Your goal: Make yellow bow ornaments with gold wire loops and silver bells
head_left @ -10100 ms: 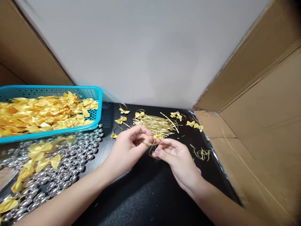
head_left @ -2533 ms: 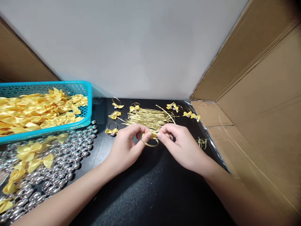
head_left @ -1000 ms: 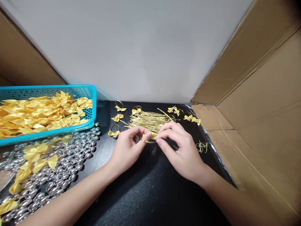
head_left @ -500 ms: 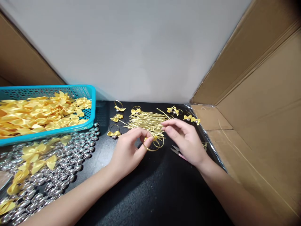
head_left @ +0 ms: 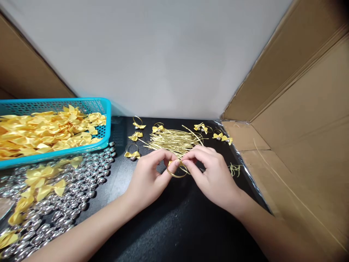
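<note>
Between my two hands is a loop of gold wire tie with a bit of yellow ribbon bow showing at its top. My left hand pinches the loop between thumb and forefinger. The fingertips of my right hand are pinched together right beside the left ones, on the wire; the exact spot is covered by the fingers. Just beyond lies a pile of gold wire ties. Finished-looking rings with yellow bows and silver beads, such as one bow ring, lie around the pile.
At the left stands a blue basket full of yellow bows. Many silver beads with loose bows among them spread before it. Short wire offcuts lie right of my right hand. A white wall and cardboard sides enclose the table.
My right hand has moved left and down to meet the left hand, and its fingers have closed on the wire. It now hides most of the scissors and uncovers the offcuts.
</note>
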`<state>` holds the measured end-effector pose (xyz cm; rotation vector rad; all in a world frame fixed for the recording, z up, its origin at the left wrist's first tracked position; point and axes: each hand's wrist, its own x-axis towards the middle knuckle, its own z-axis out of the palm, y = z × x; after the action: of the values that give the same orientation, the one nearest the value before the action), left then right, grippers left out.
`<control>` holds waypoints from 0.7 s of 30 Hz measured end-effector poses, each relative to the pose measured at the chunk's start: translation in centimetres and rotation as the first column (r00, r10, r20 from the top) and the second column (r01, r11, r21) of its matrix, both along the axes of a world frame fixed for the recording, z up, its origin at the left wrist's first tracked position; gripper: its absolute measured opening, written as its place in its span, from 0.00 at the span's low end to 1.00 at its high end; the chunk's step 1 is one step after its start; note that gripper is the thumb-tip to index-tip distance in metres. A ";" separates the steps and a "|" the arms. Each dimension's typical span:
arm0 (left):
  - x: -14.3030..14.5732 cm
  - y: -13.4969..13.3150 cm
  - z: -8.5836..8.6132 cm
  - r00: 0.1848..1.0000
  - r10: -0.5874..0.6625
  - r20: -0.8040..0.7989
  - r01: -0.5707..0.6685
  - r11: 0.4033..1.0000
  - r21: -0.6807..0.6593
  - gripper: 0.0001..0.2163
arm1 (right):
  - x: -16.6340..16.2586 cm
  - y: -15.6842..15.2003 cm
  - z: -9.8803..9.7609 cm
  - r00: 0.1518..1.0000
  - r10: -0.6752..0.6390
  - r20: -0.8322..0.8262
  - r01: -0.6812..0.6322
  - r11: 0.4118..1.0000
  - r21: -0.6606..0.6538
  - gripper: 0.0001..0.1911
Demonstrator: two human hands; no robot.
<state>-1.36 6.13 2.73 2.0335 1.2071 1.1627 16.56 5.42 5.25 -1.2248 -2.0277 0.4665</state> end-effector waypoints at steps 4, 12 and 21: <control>0.0 -0.1 0.2 0.999 -0.018 0.034 0.023 0.987 -0.162 0.07 | 0.1 -0.1 0.3 0.999 -0.005 0.048 0.004 1.000 0.023 0.06; 0.2 0.1 0.1 0.996 -0.082 0.036 0.089 0.955 -0.281 0.09 | 0.0 0.1 0.4 0.972 -0.028 -0.232 -0.027 0.972 -0.232 0.04; 0.0 -0.2 0.5 0.986 -0.110 -0.122 0.082 0.973 -0.214 0.08 | -0.2 0.4 0.1 0.956 -0.092 -0.277 -0.038 0.902 -0.431 0.01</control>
<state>-1.33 5.93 3.27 2.0109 1.2229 0.8284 16.37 5.78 5.36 -1.3438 -1.6988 1.0656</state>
